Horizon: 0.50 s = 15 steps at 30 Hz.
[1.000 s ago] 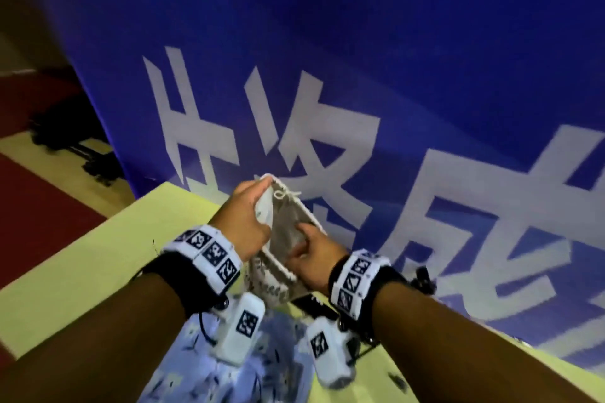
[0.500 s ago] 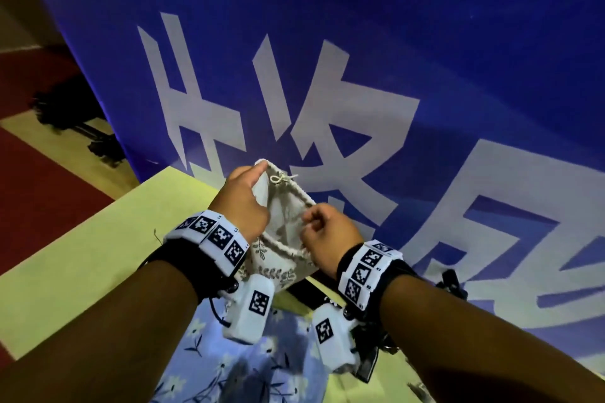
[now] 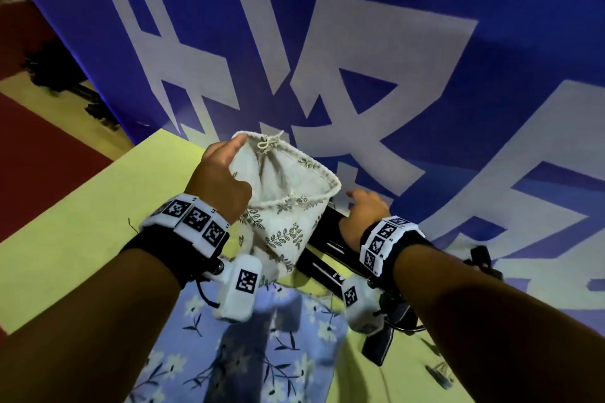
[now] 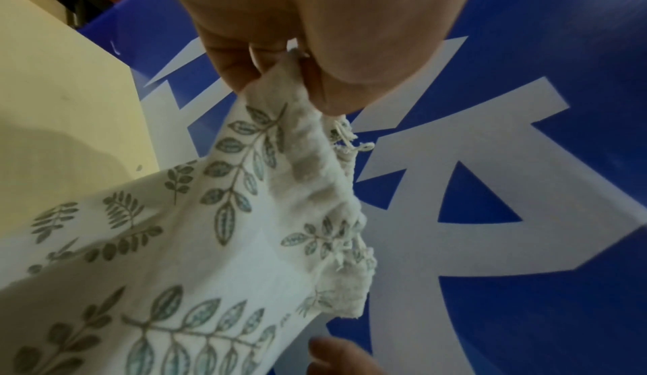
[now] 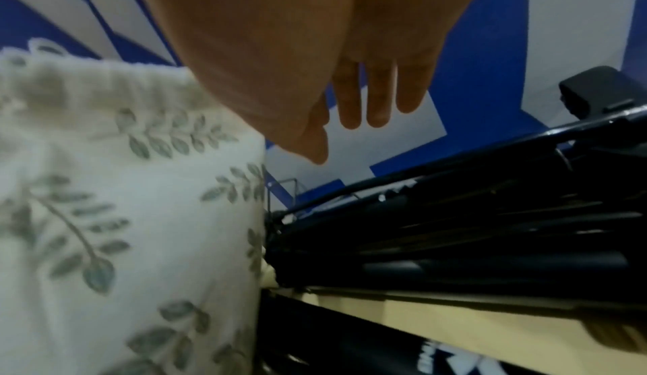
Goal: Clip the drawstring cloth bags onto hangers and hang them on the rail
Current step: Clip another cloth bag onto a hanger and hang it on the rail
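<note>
1. To the far left of the left hand, the pale yellow table [image 3: 82,226] is seen, with the blue banner [image 3: 458,26] standing behind it.
2. The left hand [image 3: 222,180] is closed in a pinch on the gathered rim of the leaf-print drawstring bag [image 3: 281,206]; in the left wrist view the hem is caught between thumb and fingers [image 4: 241,62], and the knotted drawstring [image 3: 269,142] hangs just right of that grip.
3. The bag is held up off the table, its mouth spread open between the two hands and its body hanging down towards the blue floral cloth [image 3: 255,353] below the wrists.
4. Just right of the bag, a pile of black hangers [image 3: 327,258] lies under the right wrist, touching the bag's side in the right wrist view.
5. The right hand [image 3: 363,216] is open and holds nothing: its fingers [image 5: 378,98] are extended above the hangers, not yet on one.
6. The step in hand is judged to be the taking of a hanger. A single hanger should be separated from the pile, since clips and hooks are likely tangled.
7. The hem should be kept taut by the left hand so that a flat, doubled edge is offered to the clip; the drawstring is best kept out of the clip.
8. The rail is not seen in any view.
</note>
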Available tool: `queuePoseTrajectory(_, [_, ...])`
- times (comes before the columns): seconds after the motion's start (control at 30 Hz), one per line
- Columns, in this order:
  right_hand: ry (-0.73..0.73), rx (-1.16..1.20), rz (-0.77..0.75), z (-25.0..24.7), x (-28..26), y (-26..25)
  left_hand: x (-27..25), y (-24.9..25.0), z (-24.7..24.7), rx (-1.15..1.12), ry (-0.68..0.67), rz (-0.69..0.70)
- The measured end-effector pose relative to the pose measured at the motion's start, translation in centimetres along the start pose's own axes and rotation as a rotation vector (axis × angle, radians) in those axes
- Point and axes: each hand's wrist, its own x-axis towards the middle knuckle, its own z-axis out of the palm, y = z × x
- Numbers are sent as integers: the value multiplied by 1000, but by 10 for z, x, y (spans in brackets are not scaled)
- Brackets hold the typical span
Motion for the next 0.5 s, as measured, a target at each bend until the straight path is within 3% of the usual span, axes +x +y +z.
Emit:
queuePoseTrajectory(0.13, [-125, -264, -15, 24, 19, 14, 13, -7, 11, 25, -3, -34])
queuePoseTrajectory(0.5, [-245, -366, -57, 47, 55, 47, 30, -19, 55, -31, -51, -90])
